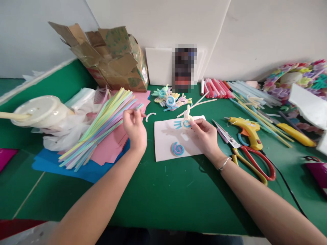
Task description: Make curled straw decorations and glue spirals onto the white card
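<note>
My right hand (206, 133) pinches a small pipe-cleaner figure (186, 124) with a blue-and-cream spiral, a blue fringe of short ends and a cream piece on top. It is held above a white board (162, 149). On that board lies a blue-and-purple pipe-cleaner spiral (177, 149). My left hand (135, 127) is raised beside a bundle of pastel pipe cleaners (102, 126), its fingers curled together; whether anything is in them is hidden. A short curved white pipe-cleaner piece (150, 116) lies just right of it.
Finished pipe-cleaner pieces (170, 101) lie behind the board. To the right are scissors (236, 144), pliers with yellow handles (251, 168), a yellow glue gun (246, 131) with its cord, and a yellow cutter (296, 134). A cardboard box (117, 64) and a lidded cup (41, 109) stand left.
</note>
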Tool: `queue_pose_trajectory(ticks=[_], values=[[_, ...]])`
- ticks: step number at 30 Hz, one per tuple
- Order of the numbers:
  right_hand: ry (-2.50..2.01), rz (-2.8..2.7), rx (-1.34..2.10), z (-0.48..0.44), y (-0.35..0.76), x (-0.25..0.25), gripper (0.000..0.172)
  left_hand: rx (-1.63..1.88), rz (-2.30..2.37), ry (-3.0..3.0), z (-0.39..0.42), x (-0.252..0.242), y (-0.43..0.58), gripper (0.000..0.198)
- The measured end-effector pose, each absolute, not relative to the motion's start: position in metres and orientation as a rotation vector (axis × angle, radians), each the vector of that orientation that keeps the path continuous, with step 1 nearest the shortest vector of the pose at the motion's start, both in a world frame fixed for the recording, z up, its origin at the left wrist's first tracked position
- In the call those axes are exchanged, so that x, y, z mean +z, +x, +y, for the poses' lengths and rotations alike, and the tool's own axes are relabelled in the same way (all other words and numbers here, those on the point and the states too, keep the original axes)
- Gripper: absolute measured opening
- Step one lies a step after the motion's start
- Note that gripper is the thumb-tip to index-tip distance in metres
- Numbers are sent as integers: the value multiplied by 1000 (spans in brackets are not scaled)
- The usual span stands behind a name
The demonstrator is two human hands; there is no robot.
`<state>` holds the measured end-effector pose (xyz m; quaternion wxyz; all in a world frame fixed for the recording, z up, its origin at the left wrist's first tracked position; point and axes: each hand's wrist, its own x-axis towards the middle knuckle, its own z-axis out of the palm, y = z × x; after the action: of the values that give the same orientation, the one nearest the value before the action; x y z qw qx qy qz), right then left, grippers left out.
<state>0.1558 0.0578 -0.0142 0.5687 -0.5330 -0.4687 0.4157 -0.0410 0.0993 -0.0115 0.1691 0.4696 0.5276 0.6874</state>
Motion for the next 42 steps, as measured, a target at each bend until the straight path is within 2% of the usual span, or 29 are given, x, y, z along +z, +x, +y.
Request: queue_pose_trajectory(ticks=[4, 7, 9, 12, 15, 26, 42], values=[[-1261, -1119, 961, 58, 156, -16, 27, 1870, 1672, 1448, 107, -14, -50, 31], [-1267, -1194, 946, 57, 155, -16, 27, 1763, 1681, 1830, 99, -12, -43, 7], [-1267, -1265, 925, 55, 154, -15, 26, 1704, 1604, 2163, 88, -8, -33, 19], [-1253, -1388, 873, 51, 152, -10, 24, 1627, 1374, 2570, 71, -3, -20, 17], [-1232, -1488, 821, 49, 151, -6, 23, 1566, 1289, 2735, 63, -1, -15, 19], [-1242, -1600, 762, 46, 151, -5, 23, 1510, 1290, 2797, 64, 0, -16, 9], [-1177, -1698, 674, 47, 151, -8, 18, 1472, 1307, 2697, 65, 1, -15, 7]])
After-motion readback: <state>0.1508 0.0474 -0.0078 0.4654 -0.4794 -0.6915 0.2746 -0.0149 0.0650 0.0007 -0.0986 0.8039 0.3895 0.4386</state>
